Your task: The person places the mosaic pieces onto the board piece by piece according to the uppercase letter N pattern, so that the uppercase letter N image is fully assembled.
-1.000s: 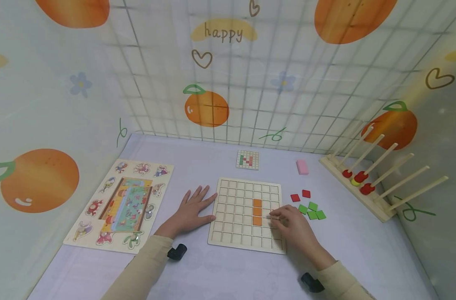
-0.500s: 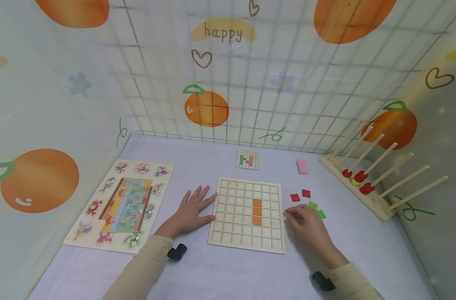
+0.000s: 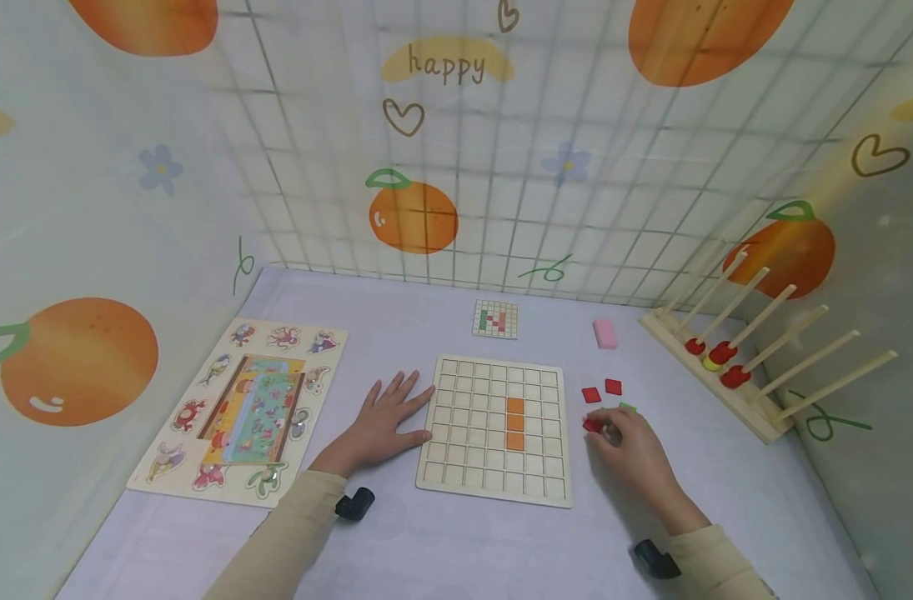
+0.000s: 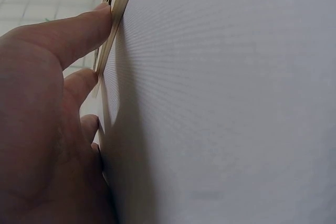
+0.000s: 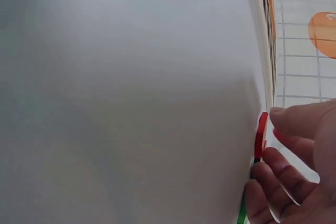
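My left hand [image 3: 384, 421] lies spread on the table, its thumb and index fingertip touching the left edge of a wooden grid board [image 3: 467, 471]. In the left wrist view the fingers [image 4: 86, 32] meet the board's edge. Three orange tiles [image 3: 514, 423] form a column in the grid. To the right of the board, my right hand [image 3: 632, 446] pinches a red square tile [image 3: 591, 425] low over the table. Two more red tiles [image 3: 591, 395] lie just beyond. A green tile [image 3: 627, 407] peeks out past the knuckles; the hand hides the other green ones.
A small pattern card [image 3: 495, 320] lies behind the board, with a pink block [image 3: 605, 334] to its right. On the left is an animal peg puzzle [image 3: 313, 333]. A wooden rack [image 3: 764, 421] with upright pegs and red beads stands at the right.
From over the board's right side, my right hand has moved right, onto the table beside the green tiles, bringing the red tile with it. My left hand has stayed still.
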`<act>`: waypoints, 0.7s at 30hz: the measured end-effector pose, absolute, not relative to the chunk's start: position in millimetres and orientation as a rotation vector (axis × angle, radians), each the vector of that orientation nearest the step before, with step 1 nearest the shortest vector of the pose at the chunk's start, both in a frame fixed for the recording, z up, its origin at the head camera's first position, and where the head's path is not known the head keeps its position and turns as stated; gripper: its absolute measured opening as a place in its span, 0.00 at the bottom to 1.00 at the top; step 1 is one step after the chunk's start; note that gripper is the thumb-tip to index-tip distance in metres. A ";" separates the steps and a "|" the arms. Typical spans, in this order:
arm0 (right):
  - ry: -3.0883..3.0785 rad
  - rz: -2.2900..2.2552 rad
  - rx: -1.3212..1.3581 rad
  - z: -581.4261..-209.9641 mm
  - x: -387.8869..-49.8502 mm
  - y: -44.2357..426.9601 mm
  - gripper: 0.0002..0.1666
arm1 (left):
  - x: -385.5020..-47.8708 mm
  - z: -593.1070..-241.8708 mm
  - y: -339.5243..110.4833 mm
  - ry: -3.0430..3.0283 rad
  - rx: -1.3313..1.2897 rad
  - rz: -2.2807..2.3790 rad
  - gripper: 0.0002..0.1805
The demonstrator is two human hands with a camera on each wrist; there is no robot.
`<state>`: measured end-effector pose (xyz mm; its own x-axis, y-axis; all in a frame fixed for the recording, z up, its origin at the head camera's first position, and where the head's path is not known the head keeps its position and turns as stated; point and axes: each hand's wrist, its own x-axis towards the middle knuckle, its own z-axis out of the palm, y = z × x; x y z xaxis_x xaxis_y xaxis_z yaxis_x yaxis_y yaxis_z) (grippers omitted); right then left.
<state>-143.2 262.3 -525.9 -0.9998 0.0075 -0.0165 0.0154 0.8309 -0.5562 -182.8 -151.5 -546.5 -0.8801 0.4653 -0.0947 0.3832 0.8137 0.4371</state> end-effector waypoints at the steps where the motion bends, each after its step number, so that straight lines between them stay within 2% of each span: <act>1: 2.990 -0.905 0.027 -525.5 -143.8 262.0 0.18 | -182.8 -546.3 -151.5 2.800 0.661 0.616 0.43; 21: 3.035 -0.830 0.020 -529.2 -146.1 257.3 0.23 | -183.1 -546.2 -151.9 2.799 0.665 0.623 0.43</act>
